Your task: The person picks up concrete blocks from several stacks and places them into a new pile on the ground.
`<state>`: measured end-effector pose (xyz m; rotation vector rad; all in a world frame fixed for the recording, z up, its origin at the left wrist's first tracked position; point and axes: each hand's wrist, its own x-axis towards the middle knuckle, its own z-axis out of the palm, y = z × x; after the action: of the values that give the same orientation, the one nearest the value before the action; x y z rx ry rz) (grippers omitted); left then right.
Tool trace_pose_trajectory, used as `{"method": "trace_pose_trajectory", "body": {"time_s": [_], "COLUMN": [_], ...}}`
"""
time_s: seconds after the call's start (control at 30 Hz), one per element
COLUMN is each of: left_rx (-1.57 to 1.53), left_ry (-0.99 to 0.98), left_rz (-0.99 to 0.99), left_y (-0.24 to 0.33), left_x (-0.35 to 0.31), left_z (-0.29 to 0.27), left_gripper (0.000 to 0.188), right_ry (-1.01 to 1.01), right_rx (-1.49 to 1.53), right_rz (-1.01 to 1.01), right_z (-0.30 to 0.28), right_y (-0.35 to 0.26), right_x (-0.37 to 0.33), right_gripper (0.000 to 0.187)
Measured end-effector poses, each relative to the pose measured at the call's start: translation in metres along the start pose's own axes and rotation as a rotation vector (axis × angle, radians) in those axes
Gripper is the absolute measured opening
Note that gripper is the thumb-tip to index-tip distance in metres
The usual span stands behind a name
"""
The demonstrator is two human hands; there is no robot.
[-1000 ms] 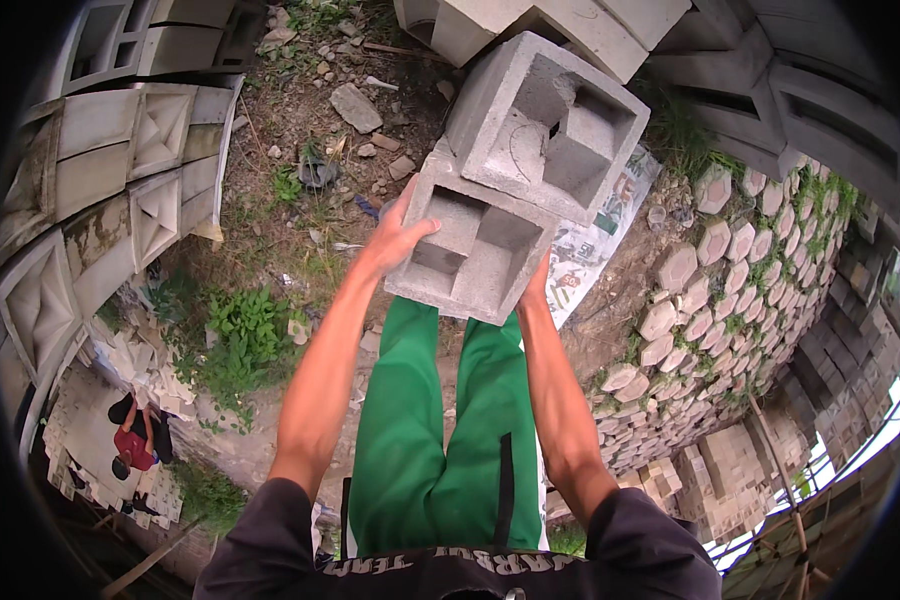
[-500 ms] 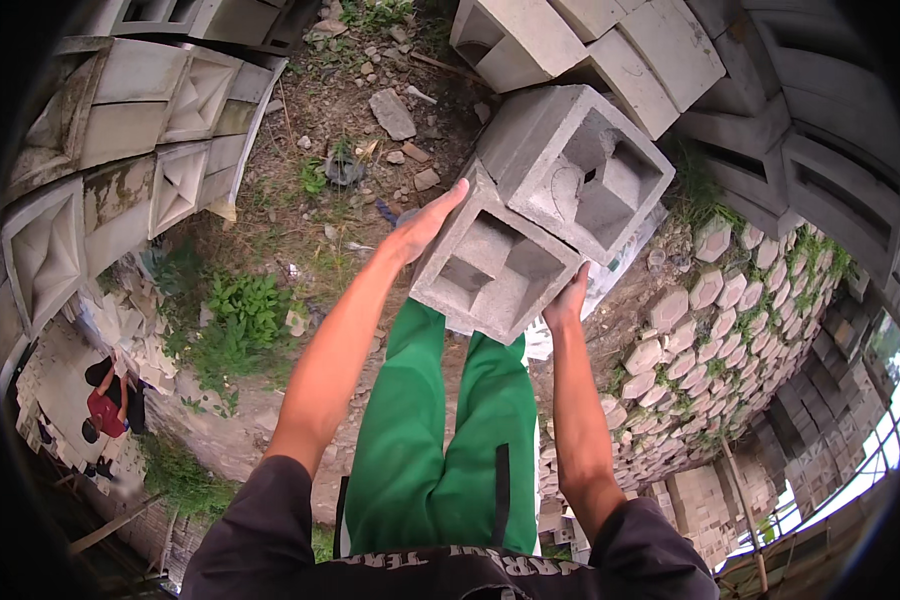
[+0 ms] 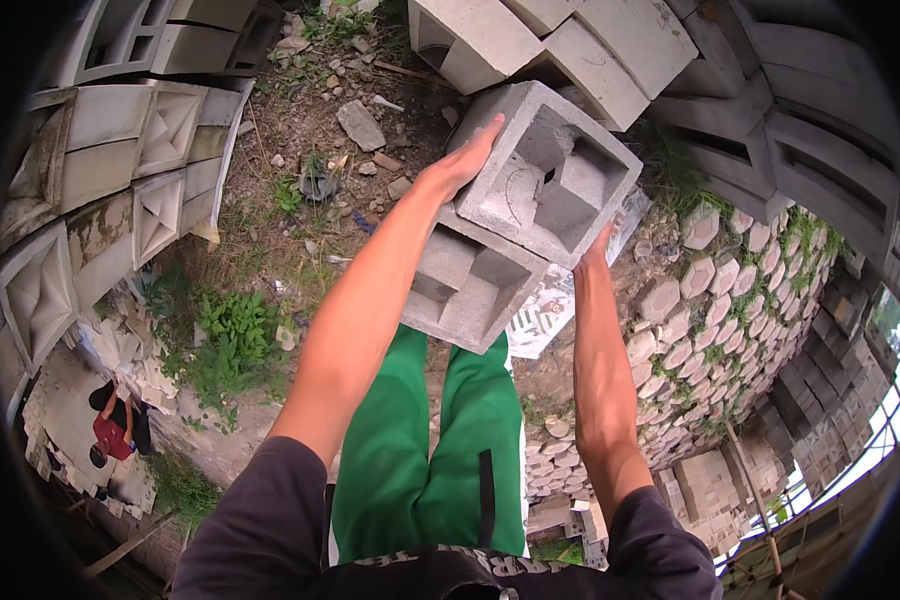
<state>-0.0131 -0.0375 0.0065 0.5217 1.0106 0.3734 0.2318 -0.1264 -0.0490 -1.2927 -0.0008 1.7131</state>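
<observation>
Two square grey concrete blocks with hollow, angled insides sit side by side in front of my legs. My left hand lies along the left side of the farther concrete block, fingers stretched toward its far edge. On the opposite side, near that block's lower right corner, my right hand grips it, its fingers mostly hidden behind the block. The nearer concrete block touches the farther one and stands just ahead of my knees; my left forearm passes over its left edge. Printed sheeting shows beneath them on the right.
More pale concrete blocks are stacked just beyond. A wall of patterned blocks stands at the left, and hexagonal pavers lie at the right. Rubble and weeds cover ground on the left. Another person is far left.
Both hands have left the nearer block and moved forward onto the sides of the farther one. The view has shifted slightly; the two blocks still stand together.
</observation>
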Motion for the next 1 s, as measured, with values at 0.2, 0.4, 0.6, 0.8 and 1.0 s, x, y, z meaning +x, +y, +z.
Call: {"method": "trace_pose_trajectory", "body": {"time_s": [0.2, 0.4, 0.6, 0.8, 1.0], "left_rx": [-0.175, -0.214, 0.288, -0.028, -0.236], "left_ry": [0.015, 0.049, 0.109, 0.185, 0.235], "left_rz": [-0.05, -0.029, -0.277, -0.397, -0.335], "left_y": [0.007, 0.02, 0.012, -0.056, -0.041], "left_x": [-0.014, -0.01, -0.019, -0.053, -0.055], "left_z": [0.01, 0.022, -0.013, -0.042, -0.012], "left_gripper": [0.072, 0.076, 0.091, 0.096, 0.08], "right_ry": [-0.001, 0.065, -0.08, 0.012, 0.015], "right_rx": [0.032, 0.053, -0.01, 0.122, 0.22], "right_rz": [0.131, 0.153, 0.189, 0.194, 0.099], "right_z": [0.013, 0.005, 0.014, 0.025, 0.029], "right_y": [-0.001, -0.002, -0.012, 0.015, 0.027], "right_x": [-0.005, 0.001, -0.024, -0.075, -0.068], "right_gripper": [0.056, 0.055, 0.074, 0.072, 0.066]}}
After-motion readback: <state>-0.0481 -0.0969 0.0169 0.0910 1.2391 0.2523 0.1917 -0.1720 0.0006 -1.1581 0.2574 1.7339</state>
